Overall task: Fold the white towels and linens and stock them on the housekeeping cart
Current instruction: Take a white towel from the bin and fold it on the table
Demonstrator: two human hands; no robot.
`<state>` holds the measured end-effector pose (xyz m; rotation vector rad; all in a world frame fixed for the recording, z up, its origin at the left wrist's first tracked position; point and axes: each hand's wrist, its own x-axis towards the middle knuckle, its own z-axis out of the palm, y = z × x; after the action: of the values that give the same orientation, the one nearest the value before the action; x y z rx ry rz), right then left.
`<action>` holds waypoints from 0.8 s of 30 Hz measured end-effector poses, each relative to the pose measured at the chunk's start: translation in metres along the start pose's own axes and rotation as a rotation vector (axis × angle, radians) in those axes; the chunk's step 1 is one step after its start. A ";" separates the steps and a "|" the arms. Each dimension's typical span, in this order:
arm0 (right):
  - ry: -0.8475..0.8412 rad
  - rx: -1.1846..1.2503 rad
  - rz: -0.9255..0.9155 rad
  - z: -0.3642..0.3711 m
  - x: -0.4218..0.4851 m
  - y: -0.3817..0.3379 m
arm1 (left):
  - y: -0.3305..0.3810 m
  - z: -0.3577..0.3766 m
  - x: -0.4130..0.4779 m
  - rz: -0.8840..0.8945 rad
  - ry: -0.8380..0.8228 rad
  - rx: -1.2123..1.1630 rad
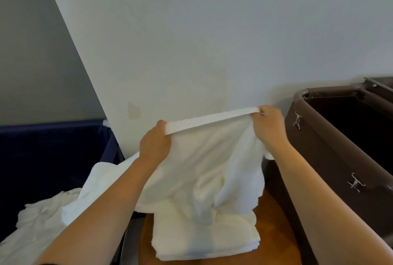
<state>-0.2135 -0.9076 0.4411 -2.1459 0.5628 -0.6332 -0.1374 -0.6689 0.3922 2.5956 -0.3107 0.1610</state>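
A white towel [204,158] hangs in front of me, its top hem stretched taut between both hands. My left hand [155,143] grips the left end of the hem and my right hand [269,128] pinches the right end. The towel's lower part drapes down onto a stack of folded white towels [204,237] that lies on a brown wooden surface [274,222]. More loose white linen [42,226] is piled at the lower left, spilling out of a dark blue hamper [53,158].
A brown fabric cart bag [331,152] with metal hooks stands at the right, its dark inside open at the top. A white wall [202,41] rises straight behind the towel. A grey wall fills the far left.
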 end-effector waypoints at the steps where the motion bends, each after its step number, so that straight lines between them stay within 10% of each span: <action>1: -0.028 -0.051 0.040 -0.001 -0.001 0.003 | 0.001 -0.002 -0.003 -0.024 0.030 -0.030; 7: -0.481 -0.149 -0.183 0.044 -0.042 -0.016 | 0.077 -0.008 -0.016 0.372 -0.124 0.030; 16: -0.027 0.018 0.049 0.001 -0.005 0.000 | 0.043 -0.002 -0.001 0.312 -0.036 0.118; 24: -0.014 0.406 0.456 0.012 -0.013 0.019 | 0.052 0.014 -0.003 0.163 -0.054 0.237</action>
<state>-0.2200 -0.9037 0.4160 -1.5708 0.8080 -0.4315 -0.1524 -0.7196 0.4045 2.8107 -0.5534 0.1961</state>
